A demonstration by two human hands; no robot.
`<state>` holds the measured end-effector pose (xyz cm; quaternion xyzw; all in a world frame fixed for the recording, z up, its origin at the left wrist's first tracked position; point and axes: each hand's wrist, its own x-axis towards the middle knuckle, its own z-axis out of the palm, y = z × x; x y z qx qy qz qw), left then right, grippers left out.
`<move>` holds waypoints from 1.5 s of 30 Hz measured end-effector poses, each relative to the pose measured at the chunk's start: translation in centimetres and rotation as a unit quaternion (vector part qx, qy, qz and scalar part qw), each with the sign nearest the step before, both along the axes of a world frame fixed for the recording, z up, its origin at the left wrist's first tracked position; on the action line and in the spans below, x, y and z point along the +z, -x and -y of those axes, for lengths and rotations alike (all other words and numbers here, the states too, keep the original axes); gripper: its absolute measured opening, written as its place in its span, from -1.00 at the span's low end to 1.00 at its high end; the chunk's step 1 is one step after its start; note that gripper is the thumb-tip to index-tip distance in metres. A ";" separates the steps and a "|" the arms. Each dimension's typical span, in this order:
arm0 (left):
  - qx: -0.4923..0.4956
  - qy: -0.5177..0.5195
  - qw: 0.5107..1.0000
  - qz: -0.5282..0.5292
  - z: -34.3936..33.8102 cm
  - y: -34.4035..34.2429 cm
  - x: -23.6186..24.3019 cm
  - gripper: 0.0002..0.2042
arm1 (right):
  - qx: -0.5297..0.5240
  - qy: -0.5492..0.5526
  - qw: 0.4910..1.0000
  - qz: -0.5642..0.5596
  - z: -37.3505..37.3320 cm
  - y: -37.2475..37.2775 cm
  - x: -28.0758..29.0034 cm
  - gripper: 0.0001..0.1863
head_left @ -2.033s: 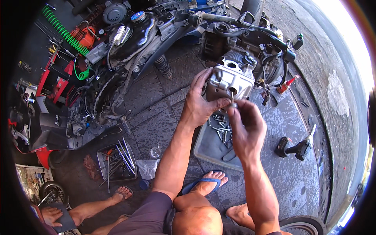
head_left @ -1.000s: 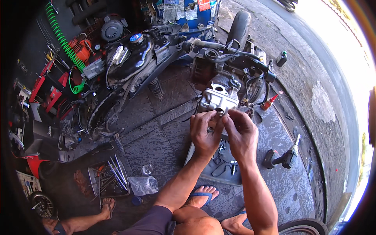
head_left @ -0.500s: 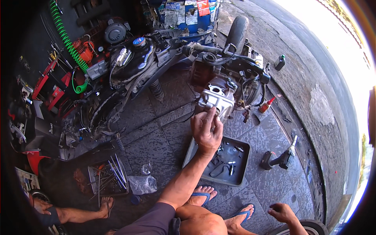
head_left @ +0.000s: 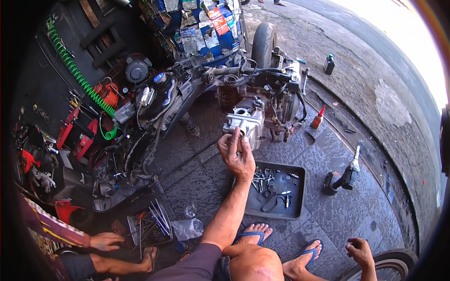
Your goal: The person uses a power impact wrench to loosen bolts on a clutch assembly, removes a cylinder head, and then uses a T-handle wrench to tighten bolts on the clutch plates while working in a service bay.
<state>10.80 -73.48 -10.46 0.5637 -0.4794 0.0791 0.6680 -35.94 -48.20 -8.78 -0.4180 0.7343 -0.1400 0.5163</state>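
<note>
While the left hand (head_left: pixel 238 159) touches the silver cover (head_left: pixel 251 125) on the engine (head_left: pixel 282 104) — whether pinching, cannot tell — the right hand (head_left: pixel 360 253) hangs half-curled, contents unclear; dark tiled floor (head_left: pixel 328 224), grey road (head_left: pixel 382 56) beyond.

Bolts (head_left: pixel 265 180) in tray (head_left: pixel 295 207) before engine (head_left: pixel 255 117)

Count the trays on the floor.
2: one dark tray of small metal parts, right of the left forearm; another tray of rods, left of the clear plastic bag. Others may be hidden in the left-side clutter.
</note>
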 end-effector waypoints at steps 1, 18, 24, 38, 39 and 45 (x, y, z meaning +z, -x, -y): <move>0.000 -0.001 1.000 -0.004 0.1 0.1 0.2 -0.71 | 0.006 0.000 1.000 0.000 -0.1 -0.2 0.0 -0.60; 0.003 0.056 0.998 0.019 1.0 0.1 -1.0 -0.82 | 0.004 -0.020 1.000 0.006 0.8 -0.4 0.4 -0.55; 0.019 0.078 0.997 0.012 1.3 0.2 -1.0 -0.81 | 0.022 -0.031 0.999 0.000 1.2 -0.7 -0.4 -0.56; 0.002 0.067 0.998 -0.011 1.6 -0.3 -1.6 -0.71 | 0.108 -0.082 0.990 -0.025 2.7 -2.9 -2.4 -0.52; 0.005 0.072 0.997 -0.007 1.7 -0.2 -1.5 -0.71 | 0.123 -0.087 0.988 -0.028 2.8 -3.2 -2.7 -0.51; -0.012 0.062 0.995 0.076 1.6 -0.5 -1.8 -0.76 | 0.151 -0.097 0.983 -0.027 3.9 -4.4 -3.0 -0.50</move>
